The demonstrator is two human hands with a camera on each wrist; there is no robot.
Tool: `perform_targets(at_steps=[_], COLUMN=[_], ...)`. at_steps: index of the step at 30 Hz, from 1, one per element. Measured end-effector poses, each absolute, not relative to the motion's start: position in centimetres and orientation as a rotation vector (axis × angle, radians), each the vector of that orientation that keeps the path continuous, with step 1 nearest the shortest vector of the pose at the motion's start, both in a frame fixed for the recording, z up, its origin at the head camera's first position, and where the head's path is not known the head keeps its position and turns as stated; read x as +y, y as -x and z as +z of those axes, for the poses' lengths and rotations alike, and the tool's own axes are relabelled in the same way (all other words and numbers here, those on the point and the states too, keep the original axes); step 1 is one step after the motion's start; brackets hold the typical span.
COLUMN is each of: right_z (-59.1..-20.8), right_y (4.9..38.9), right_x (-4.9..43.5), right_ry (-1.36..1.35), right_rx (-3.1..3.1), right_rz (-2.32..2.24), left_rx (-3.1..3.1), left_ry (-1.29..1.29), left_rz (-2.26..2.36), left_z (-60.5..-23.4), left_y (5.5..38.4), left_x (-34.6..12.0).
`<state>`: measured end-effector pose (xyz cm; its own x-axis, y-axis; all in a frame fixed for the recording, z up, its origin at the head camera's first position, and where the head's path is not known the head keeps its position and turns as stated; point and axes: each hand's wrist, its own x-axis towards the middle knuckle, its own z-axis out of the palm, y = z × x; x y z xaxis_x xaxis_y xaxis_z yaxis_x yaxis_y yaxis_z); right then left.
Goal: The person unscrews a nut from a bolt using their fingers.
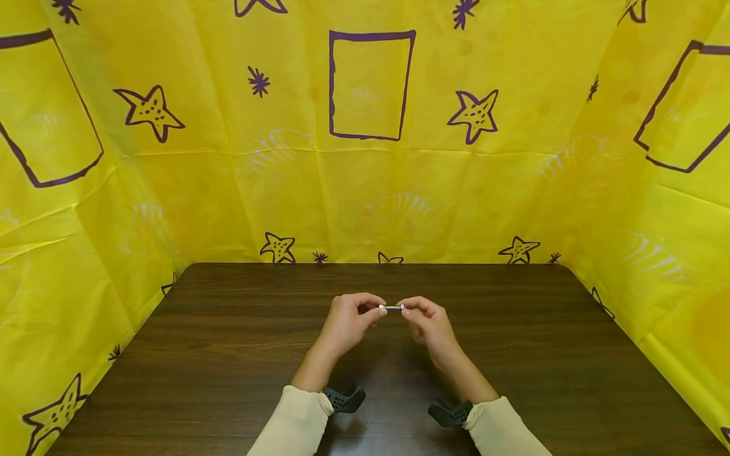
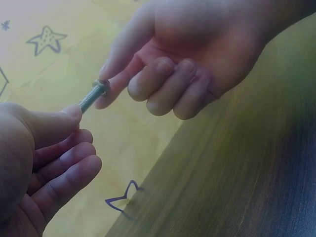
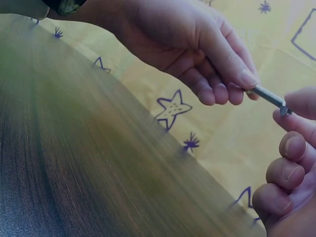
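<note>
From my end I see a slim threaded bolt [image 1: 392, 307] held in the air over the wood-grain desk [image 1: 238, 407], lying nearly level between the two hands. I judge it to be metal: light, stiff, not at all fragile. The thread should give the skin some bite, though so thin a shank could roll or slip if pinched carelessly. I would take hold at the two ends, as here, with the shank bare between. The right end carries a wider piece [image 3: 284, 109], which offers a surer grip; whether it is a nut or the bolt's own head I cannot tell.

The left hand [image 1: 345, 324] pinches the plain end between thumb and forefinger, its fingers closed to the bolt's thickness, the others bent loosely. The right hand [image 1: 433, 324] pinches the wider end the same way, its remaining fingers curled towards the palm and holding nothing I can see.

Both forearms reach in from the near side in pale sleeves [image 1: 291, 428], angling inward so that the fingertips face each other, near but apart. A dark wristband [image 1: 345, 398] sits just beyond the left cuff.
</note>
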<state>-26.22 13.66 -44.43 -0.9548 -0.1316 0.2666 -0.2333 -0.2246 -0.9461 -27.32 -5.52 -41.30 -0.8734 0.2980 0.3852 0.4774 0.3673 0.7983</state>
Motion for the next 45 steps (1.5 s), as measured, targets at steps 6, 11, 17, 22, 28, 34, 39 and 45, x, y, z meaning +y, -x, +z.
perform_targets(at_steps=[6, 11, 17, 22, 28, 34, 39, 45], right_z=[-44.54, -44.37, -44.41, -44.66, -44.80, -44.88, -44.74, -44.57], right_y=[26.23, 26.14, 26.17, 26.43, 26.49, 26.41, 26.29, 26.25], right_x=[13.70, 13.76, 13.71, 13.65, 13.47, 13.31, 13.21, 13.19], right_ry=[-0.525, -0.568, -0.603, -0.492, -0.286, -0.241, -0.231, -0.258], right_rx=[-1.867, -1.839, -1.807, -1.902, -2.111, -2.119, -2.107, -2.115], right_rz=[2.363, 2.361, 2.346, 2.289, 2.195, 2.267, 2.308, 2.283], left_rx=[-2.453, -2.455, -2.466, -2.473, -2.476, -2.476, -2.482, -2.468], left_ry=[0.700, 0.694, 0.682, 0.686, 0.707, 0.713, 0.709, 0.717], left_rz=[-1.512, -1.491, -1.504, -1.507, -1.518, -1.518, -1.527, -1.533], left_z=[-41.37, -41.53, -41.48, -41.50, -41.53, -41.60, -41.56, -41.67], left_y=[27.38, 27.48, 27.38, 27.30, 27.22, 27.27, 27.22, 27.31], left_x=[-5.52, -5.44, -5.44, -5.34, -5.21, -5.15, -5.15, -5.21])
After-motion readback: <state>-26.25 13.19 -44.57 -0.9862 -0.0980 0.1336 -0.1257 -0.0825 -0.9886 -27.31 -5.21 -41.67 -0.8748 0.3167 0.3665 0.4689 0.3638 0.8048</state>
